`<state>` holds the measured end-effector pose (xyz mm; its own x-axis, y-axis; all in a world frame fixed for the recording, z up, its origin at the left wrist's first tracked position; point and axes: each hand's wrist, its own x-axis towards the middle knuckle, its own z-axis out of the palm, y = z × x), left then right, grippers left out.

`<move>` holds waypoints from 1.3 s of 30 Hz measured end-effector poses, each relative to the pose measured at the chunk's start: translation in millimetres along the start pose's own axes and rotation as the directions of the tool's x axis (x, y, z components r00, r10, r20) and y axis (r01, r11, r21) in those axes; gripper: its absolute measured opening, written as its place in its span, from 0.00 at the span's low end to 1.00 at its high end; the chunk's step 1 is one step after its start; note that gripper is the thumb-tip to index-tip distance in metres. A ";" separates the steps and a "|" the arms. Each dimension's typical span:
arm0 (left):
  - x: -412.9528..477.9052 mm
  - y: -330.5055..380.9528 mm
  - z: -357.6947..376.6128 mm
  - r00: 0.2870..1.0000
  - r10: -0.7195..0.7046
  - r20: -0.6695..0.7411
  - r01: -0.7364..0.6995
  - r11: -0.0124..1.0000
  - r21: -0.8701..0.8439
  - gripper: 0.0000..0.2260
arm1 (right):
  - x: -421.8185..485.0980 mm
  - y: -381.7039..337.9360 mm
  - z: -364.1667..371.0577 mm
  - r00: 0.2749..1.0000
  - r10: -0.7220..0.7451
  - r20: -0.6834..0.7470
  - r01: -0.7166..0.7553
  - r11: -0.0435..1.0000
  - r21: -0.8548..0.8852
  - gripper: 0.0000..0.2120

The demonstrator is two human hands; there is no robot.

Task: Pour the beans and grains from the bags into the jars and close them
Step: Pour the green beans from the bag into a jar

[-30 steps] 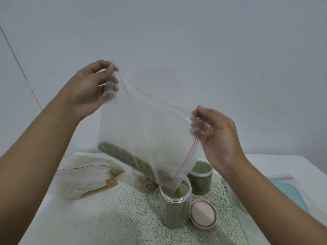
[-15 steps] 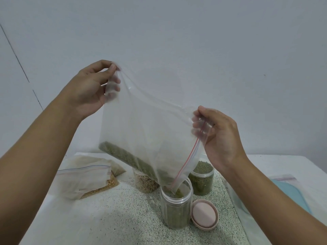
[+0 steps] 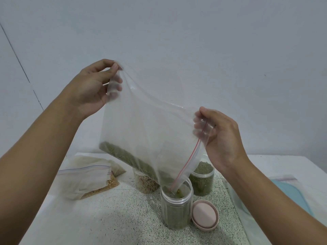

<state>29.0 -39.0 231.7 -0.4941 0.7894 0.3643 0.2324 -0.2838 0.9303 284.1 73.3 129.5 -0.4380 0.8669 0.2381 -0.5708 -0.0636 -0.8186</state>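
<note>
Almost nothing has moved over the last second: the bag hangs at the same tilt and both hands keep their places. The fingers (image 3: 115, 67) of the left hand (image 3: 92, 91) pinch the raised far corner of the clear plastic zip bag with a red seal strip (image 3: 146, 124). The right hand (image 3: 223, 137) pinches the bag's mouth edge, lower on the right. The bag's open corner dips into the near clear plastic jar (image 3: 177, 214), already mostly full of small green beans (image 3: 123, 156); a band remains along the bag's lower fold. The round pink lid (image 3: 205, 215) lies off, just right of that jar on the speckled table (image 3: 115, 218). Behind stand a jar of green beans (image 3: 202, 181) and a jar of tan beans (image 3: 145, 184), seemingly lidless. A cloudy bag of yellow grains (image 3: 85, 179) waits at left. Some pouring and all the closing remain.
</note>
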 end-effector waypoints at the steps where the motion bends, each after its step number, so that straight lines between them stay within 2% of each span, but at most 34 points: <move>1: 0.0 -0.2 -0.1 1.000 0.000 0.000 0.000 1.000 0.000 0.06 | 0.1 0.2 0.0 1.000 -0.001 0.001 0.001 1.000 0.000 0.06; 16: -1.3 1.7 2.6 1.000 -0.004 0.012 0.004 1.000 0.019 0.06 | 0.4 3.5 -3.0 1.000 -0.005 -0.009 0.005 1.000 0.008 0.04; 39: -5.2 8.8 11.4 0.999 -0.001 0.039 -0.001 0.998 0.067 0.05 | -1.5 3.0 -7.2 1.000 -0.002 -0.018 0.001 1.000 -0.021 0.07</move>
<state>43.2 -39.4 237.5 -0.4611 0.8105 0.3611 0.2889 -0.2477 0.9248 288.1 75.4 123.0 -0.4244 0.8758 0.2299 -0.5568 -0.0522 -0.8290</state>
